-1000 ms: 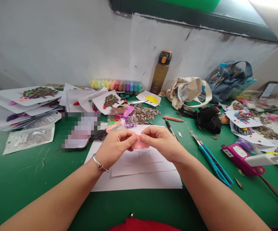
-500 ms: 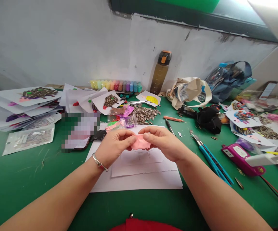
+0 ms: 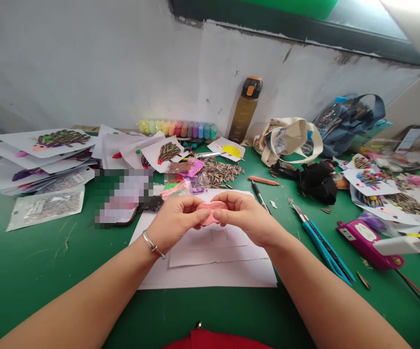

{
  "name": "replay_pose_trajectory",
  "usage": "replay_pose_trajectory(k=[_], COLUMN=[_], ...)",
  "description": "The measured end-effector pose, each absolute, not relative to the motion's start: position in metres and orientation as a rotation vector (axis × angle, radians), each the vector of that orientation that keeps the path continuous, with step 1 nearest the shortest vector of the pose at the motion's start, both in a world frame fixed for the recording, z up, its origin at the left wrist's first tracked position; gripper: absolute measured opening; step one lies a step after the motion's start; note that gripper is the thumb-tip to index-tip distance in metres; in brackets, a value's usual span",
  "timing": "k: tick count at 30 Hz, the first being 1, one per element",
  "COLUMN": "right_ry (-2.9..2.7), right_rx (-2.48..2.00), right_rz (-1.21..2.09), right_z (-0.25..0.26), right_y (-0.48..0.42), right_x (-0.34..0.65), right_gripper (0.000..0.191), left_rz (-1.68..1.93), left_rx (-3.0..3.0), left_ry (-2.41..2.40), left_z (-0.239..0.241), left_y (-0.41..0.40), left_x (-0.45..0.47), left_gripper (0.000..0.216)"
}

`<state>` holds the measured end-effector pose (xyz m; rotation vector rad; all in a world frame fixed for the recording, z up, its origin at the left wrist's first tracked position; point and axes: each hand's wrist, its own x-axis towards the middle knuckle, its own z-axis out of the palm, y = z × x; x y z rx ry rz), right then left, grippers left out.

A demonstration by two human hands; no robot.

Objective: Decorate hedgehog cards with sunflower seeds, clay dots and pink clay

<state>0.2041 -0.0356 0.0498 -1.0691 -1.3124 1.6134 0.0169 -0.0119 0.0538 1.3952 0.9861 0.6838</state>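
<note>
Between my two hands is a flattened piece of pink modelling clay [image 3: 212, 207]. My left hand [image 3: 179, 213] pinches its left side with thumb and fingers. My right hand [image 3: 244, 215] grips the right side in the same way, thumb on top. Both are held over sheets of white paper [image 3: 210, 276]; the upper sheet carries a pencil drawing, partly hidden by the hands, with short leg-like lines showing. Just behind the hands lie clear bags of coloured clay [image 3: 176, 189].
Sunflower seeds [image 3: 220, 172] are heaped behind the paper. To the right lie a pen [image 3: 260, 196], an orange pencil [image 3: 264, 180], blue cutters [image 3: 326, 249] and a magenta glue-gun-like device [image 3: 368, 242]. Stacked hedgehog pictures [image 3: 50, 154] stand left; a bottle [image 3: 245, 109] leans at the wall.
The pink clay has changed from a ragged sheet to a smoother, bent shape as my fingers work it. My thumbs have come closer together. The view has shifted slightly.
</note>
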Motion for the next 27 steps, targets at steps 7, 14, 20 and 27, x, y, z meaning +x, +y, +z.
replay_pose_trajectory(k=[7,14,20,27], right_ry=[-1.261,-1.24,-1.099,-1.162], right_rx=[-1.045,-1.154,-1.179,-1.141], right_rz=[1.618,1.587,1.579,1.475], right_z=[0.049,0.048,0.045,0.048], right_y=[-0.04,-0.036,-0.029,-0.03], right_x=[0.197,0.204,0.216,0.214], right_gripper=[0.024,0.042,0.045,0.026], left_rz=[0.666,0.736,0.834,0.799], left_rx=[1.375,1.413,1.34,1.365], left_ry=[0.945,0.989,1.02,1.007], left_z=[0.054,0.053,0.053,0.054], left_y=[-0.015,-0.015,-0.011,-0.011], left_x=[0.019,0.018,0.016,0.016], left_gripper=[0.02,0.018,0.027,0.025])
